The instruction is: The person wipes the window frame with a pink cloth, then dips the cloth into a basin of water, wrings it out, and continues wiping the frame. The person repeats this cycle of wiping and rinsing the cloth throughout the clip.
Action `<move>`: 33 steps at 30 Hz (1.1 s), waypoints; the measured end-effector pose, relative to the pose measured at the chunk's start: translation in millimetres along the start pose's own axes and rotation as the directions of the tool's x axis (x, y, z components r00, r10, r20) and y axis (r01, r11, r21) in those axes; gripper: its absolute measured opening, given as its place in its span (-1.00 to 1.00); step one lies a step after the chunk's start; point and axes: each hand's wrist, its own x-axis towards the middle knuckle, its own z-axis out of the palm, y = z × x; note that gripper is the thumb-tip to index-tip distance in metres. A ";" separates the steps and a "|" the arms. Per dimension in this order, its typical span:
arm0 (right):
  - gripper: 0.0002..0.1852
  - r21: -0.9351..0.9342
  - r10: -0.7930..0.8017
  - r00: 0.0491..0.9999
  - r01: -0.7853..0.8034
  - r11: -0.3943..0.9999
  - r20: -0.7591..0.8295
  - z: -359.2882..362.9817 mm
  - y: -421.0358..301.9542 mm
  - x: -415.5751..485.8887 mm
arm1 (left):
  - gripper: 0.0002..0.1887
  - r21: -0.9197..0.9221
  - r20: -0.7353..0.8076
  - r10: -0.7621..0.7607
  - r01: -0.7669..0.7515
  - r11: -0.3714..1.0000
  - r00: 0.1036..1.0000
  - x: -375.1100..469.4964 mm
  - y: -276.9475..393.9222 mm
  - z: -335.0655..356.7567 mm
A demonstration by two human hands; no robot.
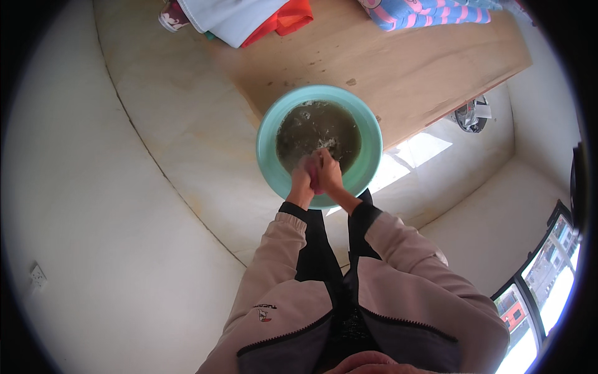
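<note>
A turquoise plastic basin (266,154) holds murky grey-brown water (317,124) with patches of foam on its surface. Over the near side of the basin my left hand (301,180) and my right hand (329,170) are pressed together around a small pink-red item (314,175), perhaps a wet cloth. Motion blur and my fingers hide most of its shape. The fingertips point toward the water; whether they dip into it is hard to tell.
The basin sits at the near end of a brown wooden table (387,70). Folded white fabric (233,18), orange-red fabric (285,21) and blue-and-pink striped fabric (430,16) lie at its far side. A waste bin (472,117) stands on the floor at right.
</note>
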 end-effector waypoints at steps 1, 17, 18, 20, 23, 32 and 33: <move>-0.74 -0.018 -0.011 0.998 0.012 1.000 0.062 3.4 3.0 -4.0 | -0.74 -0.041 -0.047 -0.003 0.001 0.999 0.999 -1.5 2.2 4.3; -0.75 0.128 0.167 0.957 -0.201 0.971 0.237 -40.4 21.4 38.8 | -0.31 0.317 -0.231 -0.108 0.180 0.931 0.967 -33.3 43.2 34.4; -0.78 0.051 -0.029 0.978 0.019 0.998 0.206 -46.1 8.5 25.4 | -0.29 0.255 -0.165 -0.134 0.173 0.951 0.977 -31.7 45.7 35.6; -0.77 -0.049 -0.491 0.854 0.506 0.861 0.172 -55.8 -7.4 4.4 | -0.23 0.159 0.073 -0.124 0.111 0.981 0.990 -29.3 54.9 34.2; -0.72 -0.217 -0.618 0.730 0.680 0.701 0.291 -59.7 -0.5 -1.6 | -0.16 0.092 0.239 -0.095 0.074 0.993 0.966 -24.9 65.8 22.4; -0.74 -0.209 -0.232 0.869 0.349 0.914 0.437 -47.4 24.1 33.2 | -0.53 0.666 -0.172 0.280 -0.097 0.739 0.944 -12.8 41.6 4.1; -0.74 -0.169 -0.189 0.879 0.286 0.943 0.437 -56.8 22.8 32.6 | -0.56 0.625 -0.212 0.308 -0.114 0.772 0.928 -16.2 47.0 8.5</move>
